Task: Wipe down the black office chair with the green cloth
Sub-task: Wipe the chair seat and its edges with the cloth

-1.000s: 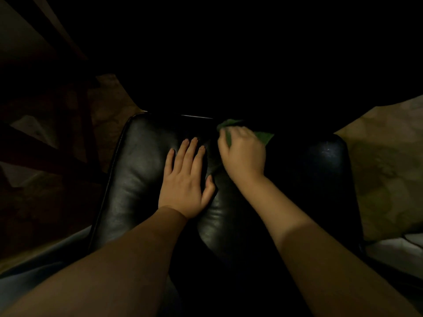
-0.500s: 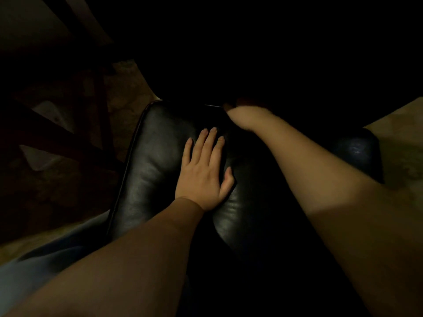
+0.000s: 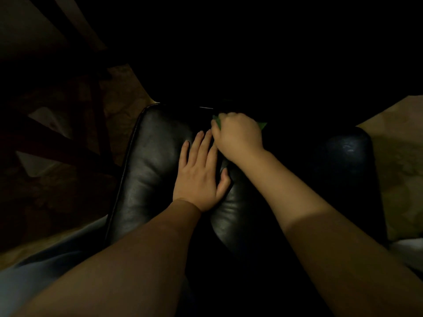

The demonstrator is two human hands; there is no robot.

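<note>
Head view | right hand [image 3: 238, 133] curled round green cloth [image 3: 262, 125], drawn back from far edge of chair [image 3: 148, 170]; cloth corners showed again | left hand [image 3: 199, 177] stayed flat on chair, fingers straight | wiping judged mid-stroke, far edge covered.

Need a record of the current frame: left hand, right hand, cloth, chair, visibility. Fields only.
left_hand: left hand lies flat, fingers straight, on the chair's padded surface
right_hand: right hand curled over the cloth, near the far edge of the padding, just beyond the left fingertips
cloth: green cloth mostly hidden under the right hand, corners showing on both sides
chair: black chair, glossy leather-like padding
visibility: dim; the area beyond the right hand is lost in shadow
</note>
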